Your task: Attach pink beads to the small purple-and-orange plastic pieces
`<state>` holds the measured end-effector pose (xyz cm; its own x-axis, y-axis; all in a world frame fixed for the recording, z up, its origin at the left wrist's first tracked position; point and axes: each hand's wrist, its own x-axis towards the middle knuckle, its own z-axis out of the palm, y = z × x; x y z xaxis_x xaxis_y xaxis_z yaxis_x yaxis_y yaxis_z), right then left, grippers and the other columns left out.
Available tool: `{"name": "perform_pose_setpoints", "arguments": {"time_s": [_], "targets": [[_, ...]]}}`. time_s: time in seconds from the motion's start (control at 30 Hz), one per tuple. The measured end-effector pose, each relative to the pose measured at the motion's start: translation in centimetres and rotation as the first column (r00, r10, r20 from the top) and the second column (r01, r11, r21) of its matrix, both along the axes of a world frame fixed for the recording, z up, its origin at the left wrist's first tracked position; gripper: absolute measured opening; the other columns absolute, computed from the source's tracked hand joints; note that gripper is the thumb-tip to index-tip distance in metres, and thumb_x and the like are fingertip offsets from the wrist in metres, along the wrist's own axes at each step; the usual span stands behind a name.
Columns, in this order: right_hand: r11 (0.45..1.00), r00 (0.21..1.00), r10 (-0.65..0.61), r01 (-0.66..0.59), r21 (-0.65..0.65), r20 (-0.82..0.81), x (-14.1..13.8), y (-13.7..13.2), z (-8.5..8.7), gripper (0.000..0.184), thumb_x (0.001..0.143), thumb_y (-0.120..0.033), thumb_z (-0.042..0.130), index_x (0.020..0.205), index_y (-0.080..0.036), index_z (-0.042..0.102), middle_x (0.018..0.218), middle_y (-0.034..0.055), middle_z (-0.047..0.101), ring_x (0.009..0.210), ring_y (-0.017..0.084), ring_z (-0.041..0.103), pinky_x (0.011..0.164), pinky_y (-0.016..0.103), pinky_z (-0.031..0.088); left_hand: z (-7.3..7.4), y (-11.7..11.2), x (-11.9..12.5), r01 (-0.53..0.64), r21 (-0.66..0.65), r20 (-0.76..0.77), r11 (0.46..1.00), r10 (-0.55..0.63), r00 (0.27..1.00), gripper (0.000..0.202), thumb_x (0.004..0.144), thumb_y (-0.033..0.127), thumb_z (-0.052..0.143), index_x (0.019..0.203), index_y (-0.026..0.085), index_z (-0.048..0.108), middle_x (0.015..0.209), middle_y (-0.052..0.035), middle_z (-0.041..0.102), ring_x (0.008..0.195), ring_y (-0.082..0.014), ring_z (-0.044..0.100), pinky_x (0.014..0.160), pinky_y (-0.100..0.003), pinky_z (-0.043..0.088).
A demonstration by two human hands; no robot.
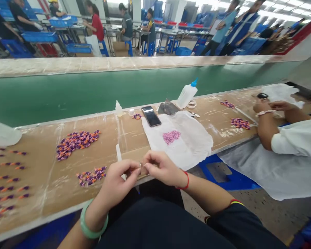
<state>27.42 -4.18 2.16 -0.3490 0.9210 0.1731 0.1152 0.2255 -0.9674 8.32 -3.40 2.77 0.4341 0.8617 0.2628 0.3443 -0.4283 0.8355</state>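
Close to the table's front edge, my left hand [120, 181] is closed in a pinch, thumb against fingers. My right hand [164, 169] pinches just beside it, the fingertips almost meeting. Whatever they grip is too small and too covered by fingers to make out. Left of my left hand lies a small heap of purple, orange and pink pieces [92, 175], with a larger heap of similar pieces [77, 143] behind it. Tiny pink pieces [171, 137] lie on a white cloth [194, 131] beyond my right hand. A white strip [118, 152] sits behind my left hand.
On the cloth's edge rests a phone [151, 116]. Behind stand a small dropper bottle [118, 109] and a blue-capped bottle [187, 95], with a tape roll [191, 103] nearby. Rows of pieces [7, 188] lie far left. A co-worker's hands [271, 105] are at right. A green belt [93, 91] runs behind.
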Motion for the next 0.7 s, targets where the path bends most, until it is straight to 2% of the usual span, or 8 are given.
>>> {"name": "perform_pose_setpoints", "arguments": {"time_s": [0.07,0.13,0.2,0.27,0.33,0.4,0.53,0.7], "targets": [[1.0,1.0,0.014,-0.014,-0.022,-0.009,0.2,0.3,0.3,0.008,0.083,-0.018,0.053,0.075,-0.02,0.051,0.063,-0.0037,0.055,0.056,0.008,0.048,0.055,0.021,0.042,-0.5,-0.3,-0.6,-0.05,-0.138,0.083,0.989,0.062,0.995,0.013,0.083,0.025,0.063,0.079,0.016,0.071,0.066,-0.0032,0.071,0.057,-0.0135,0.064,0.055,-0.021,0.05],[1.0,0.999,0.024,-0.024,-0.001,0.034,0.5,0.6,0.4,0.01,0.084,-0.017,0.052,0.074,-0.02,0.05,0.063,-0.0037,0.054,0.056,0.008,0.048,0.055,0.021,0.041,-1.1,-0.5,-1.3,-0.101,-0.278,0.164,0.955,0.15,0.975,0.011,0.08,0.026,0.068,0.083,0.016,0.07,0.068,-0.0032,0.071,0.059,-0.0138,0.065,0.054,-0.021,0.05],[0.998,0.993,0.022,-0.03,0.062,0.12,0.7,0.9,0.1,0.012,0.085,-0.017,0.05,0.074,-0.02,0.049,0.063,-0.0037,0.054,0.056,0.008,0.048,0.055,0.021,0.042,-1.9,-0.8,-2.1,-0.142,-0.391,0.212,0.91,0.239,0.947,0.011,0.077,0.026,0.072,0.082,0.016,0.069,0.066,-0.0016,0.069,0.058,-0.0126,0.063,0.053,-0.02,0.049],[0.978,0.959,0.003,-0.063,0.199,0.285,0.9,1.3,-0.7,0.013,0.087,-0.016,0.047,0.075,-0.02,0.048,0.064,-0.0035,0.054,0.056,0.009,0.049,0.056,0.02,0.042,-2.7,-1.1,-2.9,-0.163,-0.465,0.231,0.87,0.297,0.927,0.012,0.074,0.025,0.075,0.079,0.016,0.069,0.065,-0.0004,0.067,0.056,-0.0111,0.061,0.052,-0.019,0.049],[0.931,0.886,-0.029,-0.145,0.335,0.463,1.0,1.8,-2.1,0.013,0.086,-0.014,0.046,0.075,-0.021,0.047,0.064,-0.0027,0.054,0.057,0.01,0.049,0.057,0.021,0.041,-3.4,-1.3,-3.5,-0.165,-0.522,0.244,0.837,0.332,0.911,0.012,0.072,0.025,0.077,0.077,0.016,0.07,0.063,0.0001,0.067,0.054,-0.0101,0.06,0.051,-0.019,0.049],[0.888,0.816,-0.052,-0.226,0.4,0.576,1.0,2.3,-3.7,0.014,0.084,-0.013,0.047,0.073,-0.021,0.045,0.064,-0.0014,0.054,0.059,0.012,0.048,0.058,0.023,0.039,-4.0,-1.6,-3.9,-0.158,-0.581,0.251,0.798,0.361,0.898,0.014,0.069,0.026,0.078,0.075,0.016,0.07,0.061,-0.0001,0.067,0.052,-0.0103,0.06,0.05,-0.019,0.049],[0.866,0.735,-0.05,-0.306,0.396,0.677,0.8,3.1,-6.1,0.016,0.084,-0.013,0.048,0.071,-0.022,0.044,0.066,0.0016,0.055,0.063,0.016,0.047,0.062,0.028,0.035,-4.8,-2.1,-3.8,-0.124,-0.663,0.24,0.739,0.367,0.899,0.019,0.067,0.029,0.08,0.072,0.015,0.069,0.058,-0.0013,0.068,0.053,-0.0128,0.064,0.047,-0.019,0.049],[0.837,0.635,-0.036,-0.404,0.37,0.772,0.5,3.5,-6.4,0.015,0.089,-0.015,0.048,0.076,-0.021,0.048,0.071,0.0043,0.059,0.068,0.018,0.051,0.064,0.03,0.035,-5.2,-2.4,-3.5,-0.078,-0.677,0.261,0.732,0.338,0.904,0.022,0.069,0.032,0.08,0.074,0.015,0.068,0.058,-0.0014,0.068,0.053,-0.0134,0.065,0.047,-0.019,0.048]]}}
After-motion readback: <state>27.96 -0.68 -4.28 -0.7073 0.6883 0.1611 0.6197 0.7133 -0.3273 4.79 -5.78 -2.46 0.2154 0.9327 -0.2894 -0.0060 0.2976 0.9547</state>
